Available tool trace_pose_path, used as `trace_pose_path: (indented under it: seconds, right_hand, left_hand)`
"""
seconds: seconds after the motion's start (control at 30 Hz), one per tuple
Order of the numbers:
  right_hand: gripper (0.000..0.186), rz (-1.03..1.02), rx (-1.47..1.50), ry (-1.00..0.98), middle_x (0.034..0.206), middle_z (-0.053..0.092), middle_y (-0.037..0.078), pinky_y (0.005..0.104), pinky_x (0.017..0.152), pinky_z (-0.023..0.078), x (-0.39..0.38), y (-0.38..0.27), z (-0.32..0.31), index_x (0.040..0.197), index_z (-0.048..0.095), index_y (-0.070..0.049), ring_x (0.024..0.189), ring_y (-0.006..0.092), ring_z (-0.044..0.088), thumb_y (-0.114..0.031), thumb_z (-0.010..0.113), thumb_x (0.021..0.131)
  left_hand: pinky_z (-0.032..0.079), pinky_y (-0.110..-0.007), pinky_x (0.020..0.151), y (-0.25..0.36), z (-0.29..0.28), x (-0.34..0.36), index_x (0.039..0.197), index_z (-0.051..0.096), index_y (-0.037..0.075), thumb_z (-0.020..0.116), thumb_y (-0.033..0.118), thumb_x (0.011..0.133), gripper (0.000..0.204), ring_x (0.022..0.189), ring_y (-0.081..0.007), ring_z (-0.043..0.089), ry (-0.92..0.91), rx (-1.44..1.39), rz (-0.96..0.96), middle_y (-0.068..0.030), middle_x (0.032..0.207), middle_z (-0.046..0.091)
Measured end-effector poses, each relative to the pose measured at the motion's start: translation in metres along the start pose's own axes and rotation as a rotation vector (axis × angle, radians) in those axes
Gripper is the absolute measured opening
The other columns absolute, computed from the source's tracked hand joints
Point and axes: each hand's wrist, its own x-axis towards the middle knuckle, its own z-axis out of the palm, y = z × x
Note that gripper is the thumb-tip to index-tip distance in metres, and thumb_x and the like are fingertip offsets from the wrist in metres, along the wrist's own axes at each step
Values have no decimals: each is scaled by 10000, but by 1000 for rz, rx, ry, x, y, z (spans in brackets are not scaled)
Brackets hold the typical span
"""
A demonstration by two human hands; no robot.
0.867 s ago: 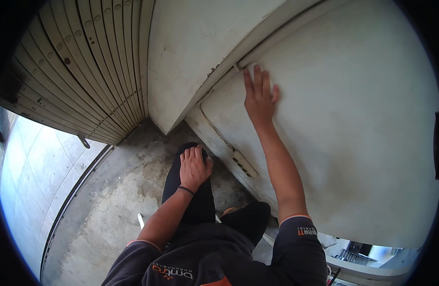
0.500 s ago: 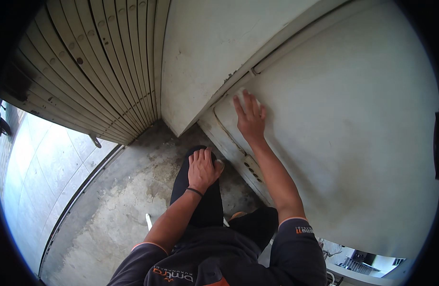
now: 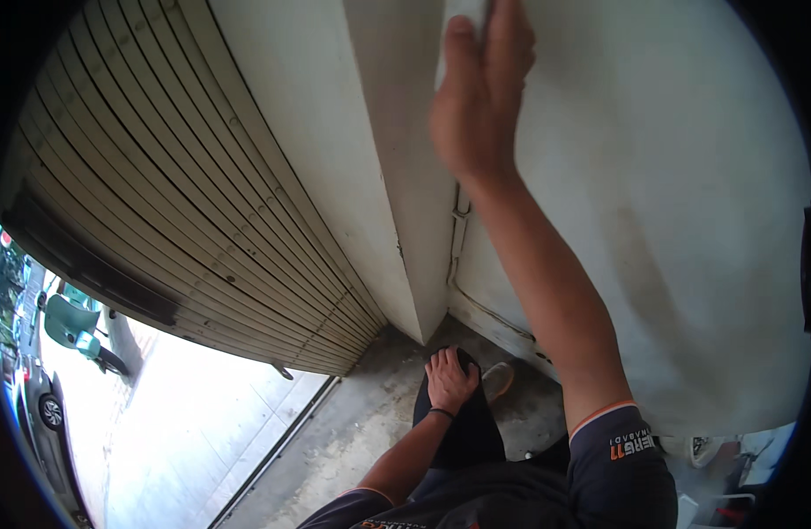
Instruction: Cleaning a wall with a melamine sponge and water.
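Two bare hands are occupying separate positions, and we are recording the right hand (image 3: 480, 110) first, as it is nearest us. Its thumb and fingers are gripping what appears to be a pale piece (image 3: 474, 9) beside the wall (image 3: 688, 176); the top edge is cropping it, so we are not confirming its kind or any contact. Its visible length is running roughly along the fingers, pointing up the picture; we are judging that this hold is aligning it with the raised forearm. Lower, the left hand (image 3: 452, 381) is resting over the knee of a dark trouser leg (image 3: 467, 432), its fingers loose and draped, presumably propping the torso. Beyond, a conduit (image 3: 459, 225) is descending the wall beside the pillar (image 3: 392, 132). Left of that, we are noting a slatted shutter (image 3: 203, 194). Farthest, a green scooter (image 3: 70, 322) and a car (image 3: 42, 397) are standing outside.
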Motion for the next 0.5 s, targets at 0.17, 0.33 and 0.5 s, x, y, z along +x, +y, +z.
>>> trace_pose_path:
  seconds: [0.17,0.33,0.5]
  right_hand:
    - [546,229,156,-52,1458,199,308,556,1054,206,-89,-2,31,1474,230,-32,1318,436,272,-167,403,974]
    - [538,690,178,-131,1465,178,320,559,1064,203,-201,-1,25,1477,215,-32,1328,458,248,-190,367,986]
    - [531,871,36,-224,1445,307,261,521,1066,255,-280,73,-15,1468,240,-23,1323,414,313,-209,376,990]
  left_hand:
    - [386,-487,919,-12,14,-8,1155,534,29,648,322,748,514,1072,-362,501,-79,14,-15,-167,1106,556]
    - [333,-537,990,-90,60,-38,1230,521,30,670,374,742,615,1194,-373,408,-23,-395,-59,-176,1231,500]
    - [370,-487,916,-18,18,-17,1166,515,10,635,324,767,522,1095,-363,465,-77,58,12,-176,1141,524]
